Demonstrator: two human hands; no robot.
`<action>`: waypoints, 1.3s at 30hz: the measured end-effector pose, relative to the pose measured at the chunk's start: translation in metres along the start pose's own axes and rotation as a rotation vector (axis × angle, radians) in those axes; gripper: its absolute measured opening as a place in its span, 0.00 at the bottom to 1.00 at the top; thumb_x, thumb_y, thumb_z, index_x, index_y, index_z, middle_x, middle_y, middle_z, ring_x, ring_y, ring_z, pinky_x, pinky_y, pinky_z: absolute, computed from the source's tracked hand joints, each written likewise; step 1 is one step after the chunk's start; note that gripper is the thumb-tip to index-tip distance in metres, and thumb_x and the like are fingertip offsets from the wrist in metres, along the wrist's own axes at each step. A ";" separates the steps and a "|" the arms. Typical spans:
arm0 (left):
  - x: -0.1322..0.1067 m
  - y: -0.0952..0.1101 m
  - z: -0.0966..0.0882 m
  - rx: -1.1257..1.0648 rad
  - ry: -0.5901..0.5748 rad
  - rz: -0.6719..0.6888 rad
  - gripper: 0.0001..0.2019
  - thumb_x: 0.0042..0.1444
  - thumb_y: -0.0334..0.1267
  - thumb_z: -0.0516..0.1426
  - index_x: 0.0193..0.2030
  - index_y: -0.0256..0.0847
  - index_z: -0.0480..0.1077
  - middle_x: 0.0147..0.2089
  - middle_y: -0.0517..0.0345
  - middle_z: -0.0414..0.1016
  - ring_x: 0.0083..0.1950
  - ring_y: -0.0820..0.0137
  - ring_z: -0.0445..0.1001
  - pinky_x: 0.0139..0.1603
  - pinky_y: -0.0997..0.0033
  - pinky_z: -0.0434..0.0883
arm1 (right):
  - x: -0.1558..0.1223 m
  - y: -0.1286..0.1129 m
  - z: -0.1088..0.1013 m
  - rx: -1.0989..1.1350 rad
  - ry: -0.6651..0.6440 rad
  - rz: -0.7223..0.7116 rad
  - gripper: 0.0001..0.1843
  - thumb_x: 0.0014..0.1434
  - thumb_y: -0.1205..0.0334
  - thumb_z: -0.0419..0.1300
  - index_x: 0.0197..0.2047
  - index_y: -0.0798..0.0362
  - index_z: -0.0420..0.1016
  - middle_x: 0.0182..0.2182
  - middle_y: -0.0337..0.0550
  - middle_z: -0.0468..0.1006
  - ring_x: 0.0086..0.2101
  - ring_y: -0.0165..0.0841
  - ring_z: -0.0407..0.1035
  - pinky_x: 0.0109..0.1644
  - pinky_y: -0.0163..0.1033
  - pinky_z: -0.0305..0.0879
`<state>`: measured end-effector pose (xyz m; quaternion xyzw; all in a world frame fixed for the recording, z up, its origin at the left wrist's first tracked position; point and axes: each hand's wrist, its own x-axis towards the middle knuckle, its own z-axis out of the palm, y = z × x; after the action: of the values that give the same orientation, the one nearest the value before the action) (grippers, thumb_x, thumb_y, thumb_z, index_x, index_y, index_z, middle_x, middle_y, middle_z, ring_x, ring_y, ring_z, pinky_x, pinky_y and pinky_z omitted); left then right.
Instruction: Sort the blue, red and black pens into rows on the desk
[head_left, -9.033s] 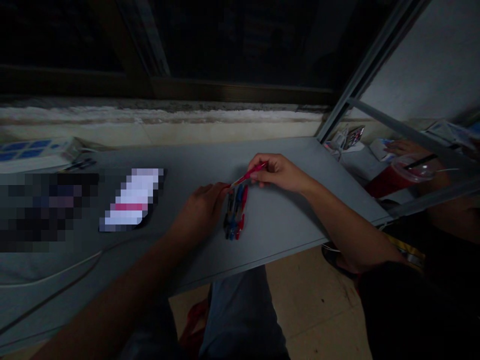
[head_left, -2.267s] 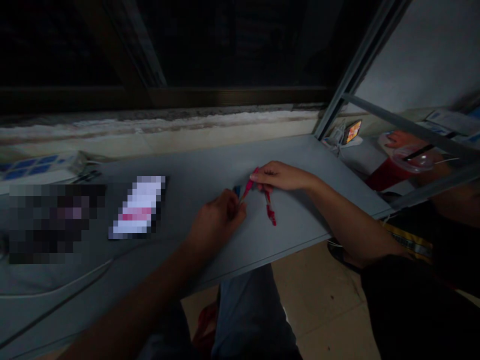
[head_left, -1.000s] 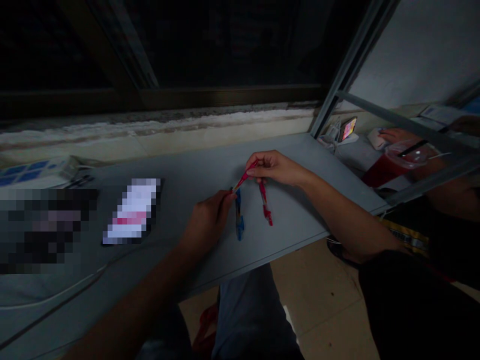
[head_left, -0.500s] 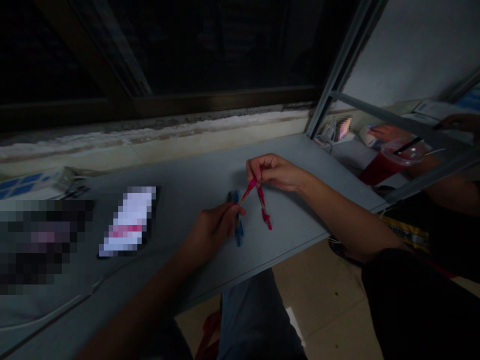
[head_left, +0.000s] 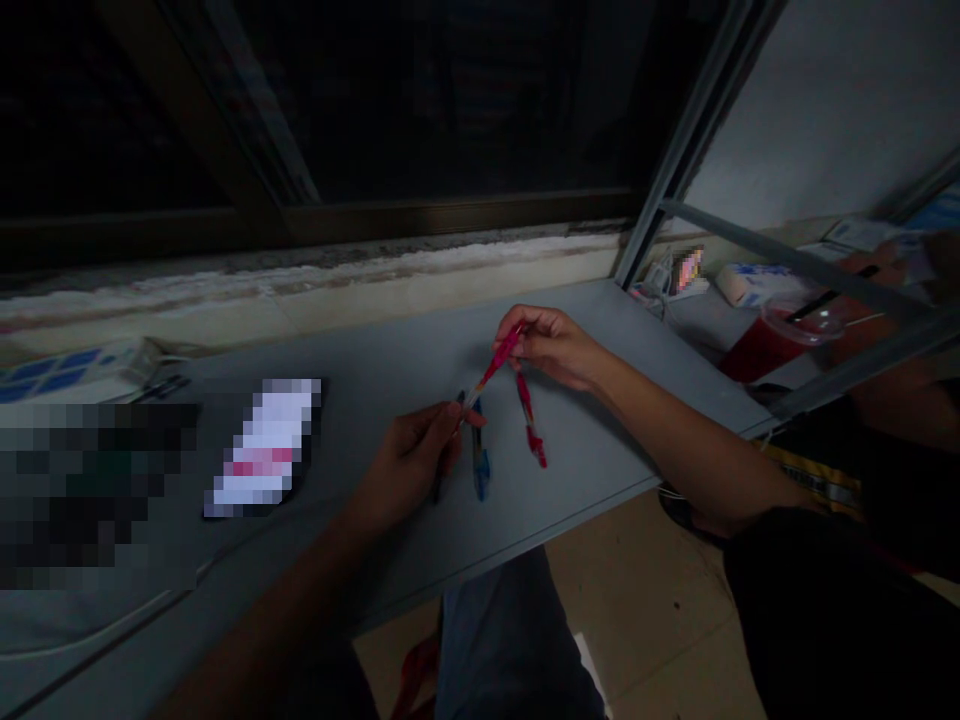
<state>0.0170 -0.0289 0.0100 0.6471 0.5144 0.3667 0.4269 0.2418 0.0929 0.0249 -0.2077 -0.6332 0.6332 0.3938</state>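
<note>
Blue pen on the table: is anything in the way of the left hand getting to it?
Nothing visible is. The left hand, holding a dark pen, has its fingertips right beside the blue pen. It's too dark to tell if they touch.

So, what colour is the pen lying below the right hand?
The pen is red, in the head view.

Very dim scene here, the black window glass (head_left: 420,100) swallowing the top of the frame, soft flat light on the grey flat-topped counter (head_left: 390,370) with only faint shadows, the pale plaster wall (head_left: 825,100) brightest at right, edges bowing wide-angle, and coarse pixelated patches (head_left: 82,490) masking the left!
</note>
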 end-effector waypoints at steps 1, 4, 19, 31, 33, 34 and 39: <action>0.000 -0.001 0.000 -0.002 0.008 0.001 0.25 0.70 0.55 0.48 0.40 0.38 0.77 0.21 0.62 0.63 0.22 0.70 0.63 0.25 0.70 0.63 | 0.000 -0.001 0.000 -0.003 -0.010 0.008 0.13 0.51 0.62 0.71 0.39 0.53 0.75 0.33 0.40 0.77 0.31 0.29 0.67 0.35 0.35 0.65; 0.000 -0.003 0.000 0.011 -0.004 0.013 0.23 0.70 0.51 0.47 0.40 0.38 0.77 0.22 0.61 0.64 0.23 0.70 0.65 0.26 0.69 0.64 | 0.001 -0.002 -0.002 -0.044 -0.018 0.001 0.14 0.53 0.59 0.72 0.39 0.54 0.75 0.31 0.38 0.76 0.29 0.27 0.65 0.35 0.34 0.65; 0.001 -0.004 0.000 -0.009 -0.014 0.007 0.19 0.66 0.51 0.52 0.40 0.38 0.76 0.23 0.63 0.64 0.23 0.72 0.62 0.26 0.71 0.61 | 0.005 -0.004 -0.006 -0.036 0.187 -0.117 0.14 0.57 0.55 0.69 0.36 0.51 0.69 0.26 0.33 0.73 0.24 0.25 0.66 0.28 0.32 0.62; 0.001 -0.005 0.000 0.013 0.000 0.033 0.22 0.68 0.55 0.53 0.43 0.38 0.77 0.24 0.62 0.66 0.24 0.72 0.63 0.26 0.71 0.62 | 0.002 -0.006 -0.006 -0.102 0.087 -0.110 0.18 0.59 0.51 0.73 0.40 0.51 0.70 0.30 0.35 0.78 0.25 0.24 0.68 0.29 0.31 0.65; 0.002 -0.007 -0.001 0.031 0.015 0.045 0.22 0.68 0.55 0.52 0.43 0.38 0.77 0.24 0.63 0.66 0.24 0.72 0.63 0.26 0.71 0.63 | 0.002 -0.004 -0.004 -0.107 0.025 -0.062 0.20 0.57 0.50 0.74 0.40 0.52 0.71 0.30 0.35 0.79 0.25 0.24 0.70 0.30 0.31 0.66; 0.002 -0.007 -0.001 0.044 0.024 0.049 0.22 0.69 0.55 0.52 0.43 0.38 0.77 0.25 0.63 0.66 0.25 0.72 0.64 0.26 0.71 0.63 | 0.001 -0.003 -0.002 -0.115 -0.020 -0.026 0.21 0.56 0.49 0.74 0.40 0.53 0.72 0.30 0.36 0.80 0.25 0.25 0.71 0.30 0.32 0.67; 0.002 -0.009 -0.002 0.121 0.048 0.078 0.21 0.71 0.53 0.51 0.44 0.39 0.77 0.27 0.63 0.67 0.27 0.73 0.66 0.29 0.72 0.64 | -0.004 -0.004 0.001 -0.289 -0.121 0.113 0.22 0.62 0.45 0.70 0.32 0.55 0.71 0.23 0.37 0.79 0.22 0.24 0.70 0.29 0.32 0.66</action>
<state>0.0125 -0.0260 0.0023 0.6820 0.5202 0.3669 0.3600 0.2439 0.0886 0.0275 -0.2589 -0.7274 0.5681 0.2849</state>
